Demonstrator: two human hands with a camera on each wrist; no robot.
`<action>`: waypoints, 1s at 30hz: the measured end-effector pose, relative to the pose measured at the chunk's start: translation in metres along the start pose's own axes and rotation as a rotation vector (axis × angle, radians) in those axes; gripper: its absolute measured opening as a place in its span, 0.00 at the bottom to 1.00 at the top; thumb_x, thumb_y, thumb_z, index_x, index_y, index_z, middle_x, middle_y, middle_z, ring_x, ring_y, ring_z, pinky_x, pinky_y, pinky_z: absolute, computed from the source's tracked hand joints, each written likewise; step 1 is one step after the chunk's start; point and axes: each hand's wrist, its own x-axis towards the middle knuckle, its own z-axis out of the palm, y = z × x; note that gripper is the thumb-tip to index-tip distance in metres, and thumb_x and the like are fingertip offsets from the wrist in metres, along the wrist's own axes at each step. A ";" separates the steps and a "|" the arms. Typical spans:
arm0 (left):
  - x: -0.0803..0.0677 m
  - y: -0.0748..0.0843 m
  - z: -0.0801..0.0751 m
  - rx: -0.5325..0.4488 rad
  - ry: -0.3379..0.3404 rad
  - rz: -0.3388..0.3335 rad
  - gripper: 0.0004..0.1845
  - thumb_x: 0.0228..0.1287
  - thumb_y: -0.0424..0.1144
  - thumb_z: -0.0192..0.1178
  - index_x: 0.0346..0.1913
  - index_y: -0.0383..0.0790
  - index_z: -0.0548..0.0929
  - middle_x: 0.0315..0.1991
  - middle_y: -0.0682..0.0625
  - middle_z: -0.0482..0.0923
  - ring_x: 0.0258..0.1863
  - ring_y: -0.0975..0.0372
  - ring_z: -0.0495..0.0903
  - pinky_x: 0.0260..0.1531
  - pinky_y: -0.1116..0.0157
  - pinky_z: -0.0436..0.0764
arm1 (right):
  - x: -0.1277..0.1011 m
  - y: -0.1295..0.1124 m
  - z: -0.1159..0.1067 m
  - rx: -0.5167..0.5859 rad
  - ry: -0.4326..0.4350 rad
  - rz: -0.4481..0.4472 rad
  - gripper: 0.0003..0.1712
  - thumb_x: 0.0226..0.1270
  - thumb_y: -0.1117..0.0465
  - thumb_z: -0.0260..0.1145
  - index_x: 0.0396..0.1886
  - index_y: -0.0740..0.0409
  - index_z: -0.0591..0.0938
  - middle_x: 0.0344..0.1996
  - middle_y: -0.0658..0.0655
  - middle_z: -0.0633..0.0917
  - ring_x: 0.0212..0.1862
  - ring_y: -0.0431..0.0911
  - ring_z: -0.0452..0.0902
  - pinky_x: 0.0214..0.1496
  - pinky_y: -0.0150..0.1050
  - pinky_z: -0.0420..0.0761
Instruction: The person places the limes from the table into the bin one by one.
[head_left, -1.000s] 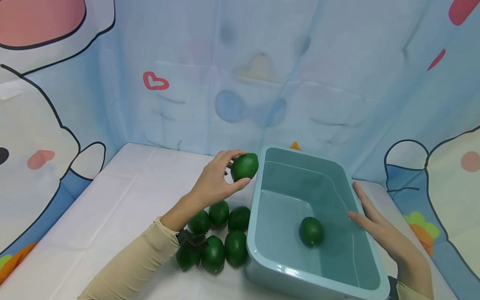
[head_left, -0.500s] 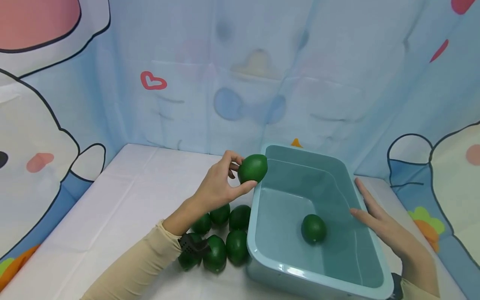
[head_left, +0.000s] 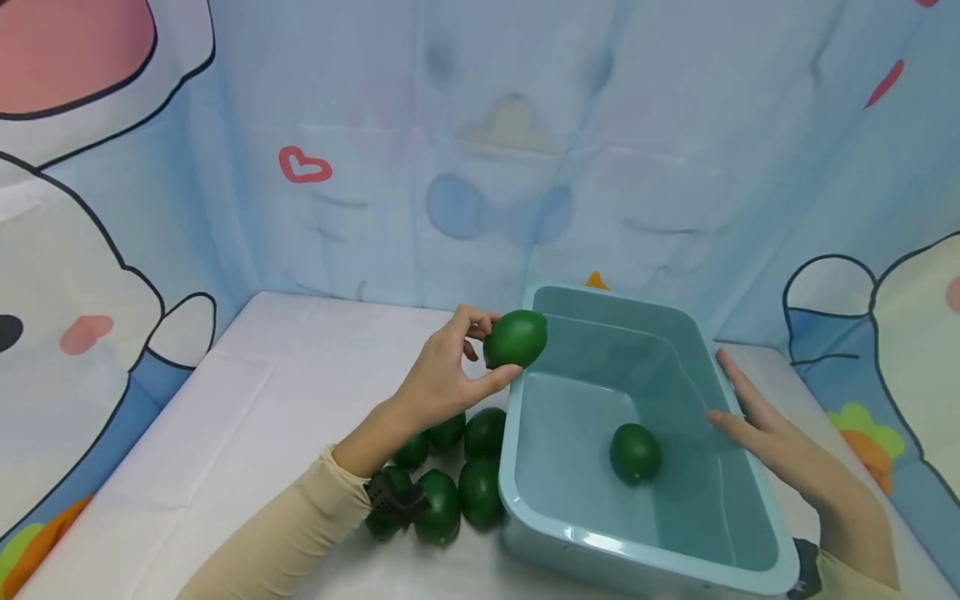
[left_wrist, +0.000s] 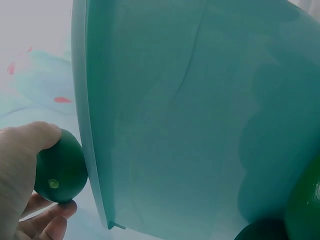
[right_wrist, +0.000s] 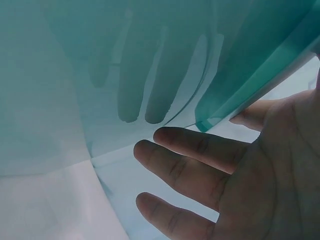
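Observation:
My left hand [head_left: 446, 375] grips a dark green lime [head_left: 516, 339] between thumb and fingers. It holds the fruit up beside the left rim of a pale teal plastic bin [head_left: 600, 540]; in the left wrist view the lime [left_wrist: 62, 167] overlaps the rim's edge. One lime [head_left: 635, 452] lies on the bin's floor. At the bin's right side, my right hand [head_left: 772, 437] rests its thumb over the rim. Its other fingers [right_wrist: 185, 175] stretch along the outer wall, straight and spread.
Several more limes [head_left: 437, 507] sit in a cluster on the white tablecloth [head_left: 247, 433], left of the bin and partly under my left wrist. A blue cartoon-print cloth [head_left: 360, 225] hangs behind the table and along both sides.
My left hand has carried the lime a little to the right, so it now overlaps the bin's left rim. The right hand stays at the bin; the head view has shifted slightly.

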 end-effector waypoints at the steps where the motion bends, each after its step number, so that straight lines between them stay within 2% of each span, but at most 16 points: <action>1: 0.001 0.002 0.000 -0.006 -0.004 0.005 0.23 0.56 0.43 0.67 0.47 0.40 0.66 0.56 0.48 0.75 0.47 0.61 0.76 0.39 0.64 0.78 | 0.000 -0.001 0.000 0.001 0.002 -0.006 0.42 0.77 0.54 0.45 0.71 0.26 0.27 0.74 0.53 0.26 0.71 0.73 0.28 0.47 0.82 0.50; 6: 0.000 0.006 0.004 -0.047 -0.037 0.017 0.27 0.57 0.42 0.66 0.56 0.42 0.66 0.54 0.50 0.75 0.46 0.62 0.78 0.39 0.65 0.76 | -0.002 0.000 0.000 0.009 0.003 -0.027 0.43 0.77 0.56 0.46 0.72 0.28 0.27 0.74 0.52 0.27 0.71 0.71 0.26 0.49 0.81 0.50; 13: -0.002 0.009 0.007 -0.071 -0.051 0.054 0.26 0.57 0.40 0.66 0.58 0.43 0.69 0.55 0.50 0.75 0.44 0.61 0.77 0.38 0.62 0.76 | -0.004 -0.001 0.000 -0.011 -0.001 -0.026 0.43 0.77 0.55 0.46 0.72 0.28 0.27 0.75 0.53 0.27 0.72 0.71 0.26 0.49 0.81 0.50; 18: -0.001 0.009 0.007 -0.082 -0.079 0.082 0.25 0.57 0.40 0.66 0.57 0.46 0.72 0.55 0.52 0.75 0.45 0.63 0.75 0.38 0.65 0.75 | -0.001 -0.001 -0.001 -0.049 0.010 -0.034 0.44 0.76 0.55 0.48 0.72 0.29 0.27 0.75 0.57 0.29 0.71 0.73 0.30 0.49 0.80 0.54; 24: 0.000 0.010 0.007 -0.074 -0.110 0.119 0.25 0.58 0.41 0.65 0.60 0.49 0.74 0.56 0.54 0.74 0.46 0.65 0.71 0.37 0.68 0.73 | 0.000 0.000 -0.003 -0.081 0.015 -0.010 0.44 0.76 0.53 0.48 0.71 0.29 0.26 0.75 0.58 0.28 0.71 0.75 0.32 0.49 0.80 0.53; 30: -0.001 0.012 0.008 -0.075 -0.142 0.111 0.27 0.61 0.41 0.64 0.64 0.49 0.73 0.58 0.54 0.72 0.48 0.66 0.71 0.38 0.68 0.73 | 0.001 0.000 0.000 -0.076 0.018 0.000 0.45 0.76 0.52 0.48 0.71 0.30 0.25 0.74 0.59 0.28 0.69 0.78 0.34 0.48 0.81 0.53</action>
